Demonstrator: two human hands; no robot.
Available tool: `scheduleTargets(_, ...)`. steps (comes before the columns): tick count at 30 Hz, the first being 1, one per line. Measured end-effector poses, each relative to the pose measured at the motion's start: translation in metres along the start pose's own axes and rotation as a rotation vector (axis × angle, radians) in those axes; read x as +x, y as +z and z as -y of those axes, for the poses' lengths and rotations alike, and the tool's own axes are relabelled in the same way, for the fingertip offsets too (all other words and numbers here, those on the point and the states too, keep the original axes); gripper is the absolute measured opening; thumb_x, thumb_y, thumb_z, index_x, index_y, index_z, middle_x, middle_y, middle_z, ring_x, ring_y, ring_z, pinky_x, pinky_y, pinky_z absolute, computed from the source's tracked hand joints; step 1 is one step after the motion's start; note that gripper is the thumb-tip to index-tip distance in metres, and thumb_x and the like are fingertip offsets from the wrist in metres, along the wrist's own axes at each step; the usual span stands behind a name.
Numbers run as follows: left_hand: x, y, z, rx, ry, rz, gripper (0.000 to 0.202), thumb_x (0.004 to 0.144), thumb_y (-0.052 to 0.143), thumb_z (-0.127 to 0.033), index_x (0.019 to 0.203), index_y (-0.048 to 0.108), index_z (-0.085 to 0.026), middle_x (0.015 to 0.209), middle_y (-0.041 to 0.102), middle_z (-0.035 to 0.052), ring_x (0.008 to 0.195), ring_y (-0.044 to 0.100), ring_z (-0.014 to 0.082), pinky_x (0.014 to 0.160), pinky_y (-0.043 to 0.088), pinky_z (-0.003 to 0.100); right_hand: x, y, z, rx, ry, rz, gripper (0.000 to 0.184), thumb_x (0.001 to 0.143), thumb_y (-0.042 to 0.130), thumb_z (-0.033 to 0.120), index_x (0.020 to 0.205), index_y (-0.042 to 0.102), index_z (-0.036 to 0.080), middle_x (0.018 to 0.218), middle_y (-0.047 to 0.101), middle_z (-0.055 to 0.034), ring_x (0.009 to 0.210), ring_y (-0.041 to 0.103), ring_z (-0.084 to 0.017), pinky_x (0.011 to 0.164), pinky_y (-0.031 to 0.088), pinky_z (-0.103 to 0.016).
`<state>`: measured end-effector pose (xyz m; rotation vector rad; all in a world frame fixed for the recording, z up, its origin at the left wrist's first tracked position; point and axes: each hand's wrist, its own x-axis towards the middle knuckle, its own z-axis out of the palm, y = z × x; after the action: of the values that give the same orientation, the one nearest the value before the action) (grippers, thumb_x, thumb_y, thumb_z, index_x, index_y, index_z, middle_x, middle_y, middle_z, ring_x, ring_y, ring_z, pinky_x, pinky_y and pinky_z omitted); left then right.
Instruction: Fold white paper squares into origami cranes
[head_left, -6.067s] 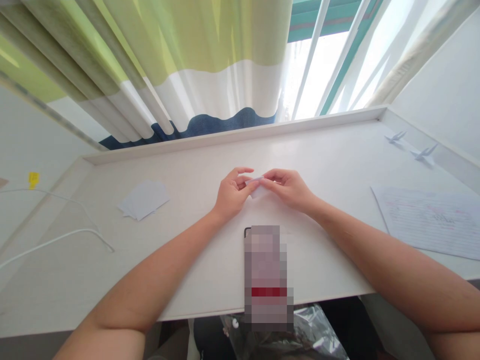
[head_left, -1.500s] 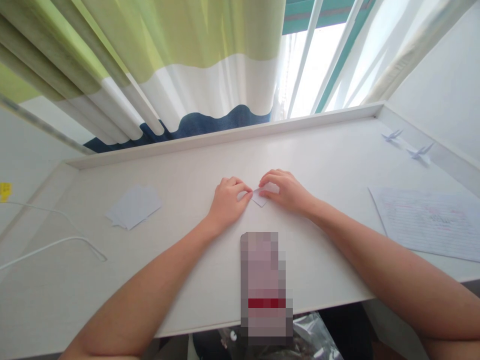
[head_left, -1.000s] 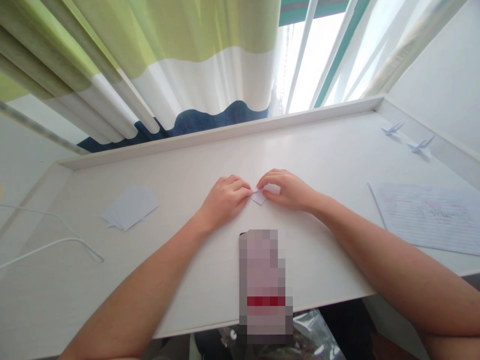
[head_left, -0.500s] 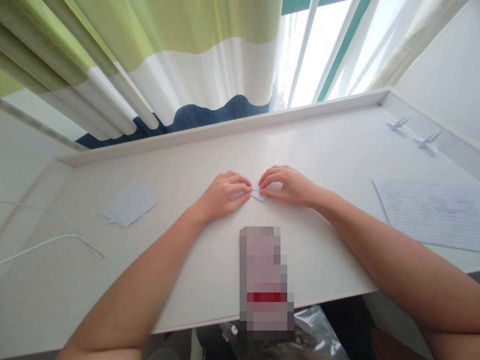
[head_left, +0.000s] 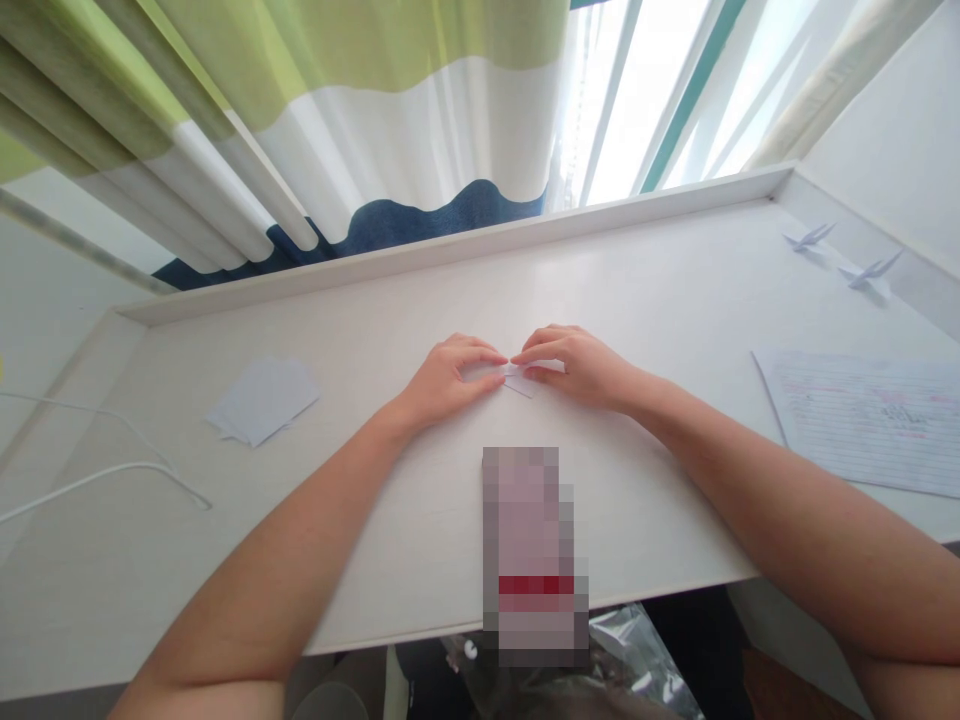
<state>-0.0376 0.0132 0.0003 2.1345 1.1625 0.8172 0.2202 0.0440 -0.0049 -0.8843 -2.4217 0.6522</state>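
A small folded piece of white paper [head_left: 519, 384] lies on the white desk between my two hands, mostly covered by fingers. My left hand [head_left: 450, 378] is on its left side, thumb at the near edge and index finger at the far edge. From the right, my right hand [head_left: 574, 365] holds the paper with its thumb and curled fingers. The index fingertips of both hands nearly meet above the paper. How its folds run under the fingers is hidden.
A loose stack of white paper squares [head_left: 264, 400] lies to the left, near a white cable [head_left: 112, 475]. Far right are two folded paper figures [head_left: 810, 238] with a lined written sheet [head_left: 862, 425] nearer. A pixelated object [head_left: 529, 530] is at the desk's front. Curtains [head_left: 322, 140] hang behind.
My index fingertips have come closer together at the paper's far edge. The left thumb and index finger are spread wider apart. The whole view has shifted slightly.
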Motion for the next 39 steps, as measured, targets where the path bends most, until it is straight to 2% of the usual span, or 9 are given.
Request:
scheduleTargets(7,-0.002,0.005,0.005,0.146,0.122,-0.004,0.007,0.096,0.078,-0.025,0.095,0.085,-0.029,0.112,0.081,0.0029,0.109,0.070,0.0231,0.105,0.053,0.045,-0.003,-0.005,0.001,0.014,-0.023,0.046,0.026,0.101,0.062,0.018,0.108,0.086,0.025,0.113,0.080,-0.0092,0.101,0.071,-0.025,0.093,0.053,-0.041)
scheduleTargets(12,-0.003,0.001,-0.007,0.409,0.224,0.066,0.017,0.103,0.067,-0.027,0.098,0.083,-0.029,0.117,0.081,0.0033,0.109,0.069,0.0245,0.093,0.052,0.042,-0.006,-0.012,0.004,0.022,0.001,0.104,0.028,0.103,0.060,0.020,0.110,0.086,0.027,0.115,0.080,-0.0080,0.102,0.071,-0.025,0.091,0.054,-0.040)
scheduleTargets(15,-0.005,-0.003,-0.012,0.491,0.287,0.106,0.019,0.104,0.064,-0.026,0.098,0.082,-0.029,0.119,0.081,0.0031,0.112,0.068,0.0256,0.090,0.050,0.041,-0.007,-0.014,0.005,0.047,0.021,0.121,0.028,0.103,0.060,0.020,0.110,0.086,0.028,0.118,0.079,-0.0074,0.104,0.072,-0.025,0.092,0.055,-0.040)
scheduleTargets(19,-0.005,-0.004,-0.007,0.404,0.312,0.097,0.018,0.104,0.064,-0.027,0.100,0.081,-0.029,0.122,0.080,0.0037,0.119,0.066,0.0261,0.101,0.050,0.044,-0.006,-0.015,0.005,0.066,0.022,0.127,0.029,0.103,0.059,0.018,0.109,0.086,0.027,0.123,0.080,-0.0079,0.106,0.074,-0.025,0.096,0.056,-0.041)
scheduleTargets(24,-0.002,0.002,-0.002,0.305,0.289,-0.030,0.018,0.107,0.061,-0.026,0.108,0.078,-0.027,0.121,0.081,0.0060,0.121,0.066,0.0250,0.108,0.050,0.046,-0.003,-0.012,0.002,0.082,-0.045,0.113,0.037,0.101,0.054,0.010,0.105,0.086,0.029,0.129,0.080,-0.0052,0.112,0.073,-0.024,0.106,0.053,-0.044)
scheduleTargets(27,0.000,0.004,-0.005,0.302,0.307,0.021,0.017,0.107,0.063,-0.030,0.101,0.079,-0.030,0.115,0.084,0.0024,0.118,0.069,0.0237,0.106,0.049,0.045,-0.002,-0.009,0.000,0.094,-0.061,0.088,0.040,0.100,0.054,0.007,0.100,0.087,0.030,0.133,0.078,-0.0037,0.113,0.072,-0.023,0.108,0.052,-0.044)
scheduleTargets(32,-0.001,0.005,-0.006,0.282,0.285,0.087,0.019,0.107,0.065,-0.032,0.096,0.081,-0.033,0.113,0.085,0.0012,0.117,0.072,0.0228,0.106,0.049,0.044,0.000,-0.007,-0.002,0.060,-0.041,0.023,0.024,0.099,0.064,0.016,0.090,0.083,0.028,0.114,0.080,-0.0060,0.107,0.067,-0.026,0.102,0.050,-0.045)
scheduleTargets(36,-0.003,0.005,-0.005,0.297,0.315,0.130,0.022,0.109,0.061,-0.030,0.099,0.081,-0.031,0.114,0.084,0.0025,0.115,0.073,0.0221,0.103,0.050,0.042,0.002,-0.008,0.000,0.034,0.071,-0.028,0.006,0.093,0.073,0.021,0.090,0.078,0.023,0.098,0.077,-0.0073,0.096,0.065,-0.025,0.090,0.051,-0.040)
scheduleTargets(39,-0.004,0.004,-0.008,0.333,0.355,0.151,0.025,0.110,0.057,-0.027,0.103,0.081,-0.031,0.120,0.084,0.0028,0.122,0.072,0.0224,0.106,0.050,0.043,0.002,-0.007,0.003,0.062,0.166,-0.029,0.008,0.092,0.071,0.020,0.098,0.077,0.021,0.094,0.076,-0.0053,0.086,0.066,-0.021,0.081,0.049,-0.035)
